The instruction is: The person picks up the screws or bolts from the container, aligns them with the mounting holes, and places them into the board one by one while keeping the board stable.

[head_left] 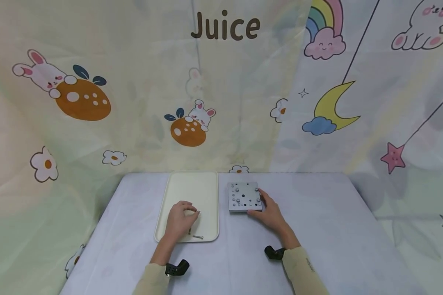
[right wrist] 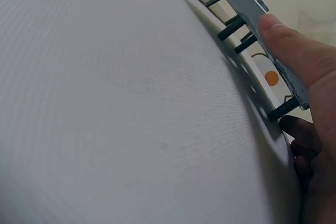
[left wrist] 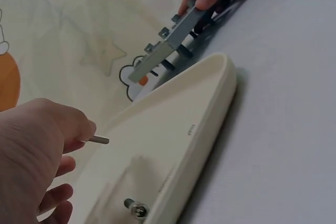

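My left hand (head_left: 180,221) is over the cream tray (head_left: 193,184), its thumb and fingertips pinching a small metal screw (left wrist: 100,139). Only the slim shank of that screw shows; the fingers cover the rest. Below the hand, a loose screw (head_left: 197,237) lies near the tray's front rim, with another bolt (left wrist: 137,210) close by. To the right of the tray, my right hand (head_left: 271,213) grips a grey metal plate (head_left: 249,194) at its right side, thumb along the front edge. Several bolts pass through the plate, and their threaded ends (right wrist: 231,29) stick out underneath.
A white cloth (head_left: 336,229) covers the table. Behind it hangs a printed curtain (head_left: 236,82) with cartoon figures. Black wrist cameras, one on the left wrist (head_left: 177,268) and one on the right (head_left: 274,253), stand out over the table.
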`<state>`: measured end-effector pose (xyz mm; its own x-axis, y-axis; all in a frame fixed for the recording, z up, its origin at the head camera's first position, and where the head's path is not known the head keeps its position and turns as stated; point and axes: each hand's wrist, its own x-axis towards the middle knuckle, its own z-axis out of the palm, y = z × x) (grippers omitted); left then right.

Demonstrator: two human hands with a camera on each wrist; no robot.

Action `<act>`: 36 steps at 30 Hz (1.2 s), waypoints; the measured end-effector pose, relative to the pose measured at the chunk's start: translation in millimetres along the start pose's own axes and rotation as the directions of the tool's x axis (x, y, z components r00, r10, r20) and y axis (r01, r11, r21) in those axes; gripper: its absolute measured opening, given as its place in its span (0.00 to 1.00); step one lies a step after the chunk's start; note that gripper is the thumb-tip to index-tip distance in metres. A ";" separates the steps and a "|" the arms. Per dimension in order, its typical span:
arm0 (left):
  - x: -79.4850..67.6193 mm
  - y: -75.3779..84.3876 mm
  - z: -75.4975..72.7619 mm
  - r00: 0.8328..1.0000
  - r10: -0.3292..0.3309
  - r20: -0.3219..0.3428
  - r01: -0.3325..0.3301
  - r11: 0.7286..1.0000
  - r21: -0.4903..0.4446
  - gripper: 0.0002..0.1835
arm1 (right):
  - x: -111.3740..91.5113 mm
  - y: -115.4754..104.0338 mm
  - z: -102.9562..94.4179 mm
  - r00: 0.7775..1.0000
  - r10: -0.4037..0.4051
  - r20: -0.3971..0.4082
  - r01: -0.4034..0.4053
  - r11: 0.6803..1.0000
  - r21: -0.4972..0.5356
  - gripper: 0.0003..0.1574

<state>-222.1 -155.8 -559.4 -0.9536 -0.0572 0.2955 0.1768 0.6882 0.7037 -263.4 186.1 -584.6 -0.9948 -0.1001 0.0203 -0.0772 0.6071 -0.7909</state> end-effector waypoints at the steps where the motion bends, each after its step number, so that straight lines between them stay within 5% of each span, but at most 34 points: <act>1: 4.3 1.4 -1.5 1.000 0.009 0.009 -0.009 1.000 0.001 0.04 | -0.1 0.2 -0.2 1.000 0.002 0.005 -0.001 1.000 -0.003 0.70; 10: 51.5 15.6 -2.0 0.991 0.121 0.052 -0.122 0.992 0.019 0.07 | 1.4 3.1 -2.2 1.000 -0.014 0.003 0.014 1.000 0.022 0.71; 23: 108.0 51.6 25.7 0.970 0.119 0.210 -0.122 0.993 0.001 0.08 | 3.7 2.9 -2.4 1.000 -0.023 -0.004 0.023 1.000 0.008 0.72; 32: 120.8 78.8 49.9 0.942 0.153 0.299 -0.155 0.988 -0.015 0.08 | -4.2 3.9 -0.6 0.999 0.041 -0.002 -0.041 0.999 -0.011 0.72; 36: 129.3 81.7 57.1 0.944 0.142 0.298 -0.148 0.989 -0.003 0.08 | -1.9 -0.8 -0.6 1.000 0.025 0.002 -0.024 1.000 -0.015 0.71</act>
<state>-344.9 -65.7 -500.7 -0.9477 0.2596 0.1859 0.3165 0.6872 0.6539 -261.5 186.3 -583.6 -0.9962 -0.0870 -0.0005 -0.0538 0.6210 -0.7820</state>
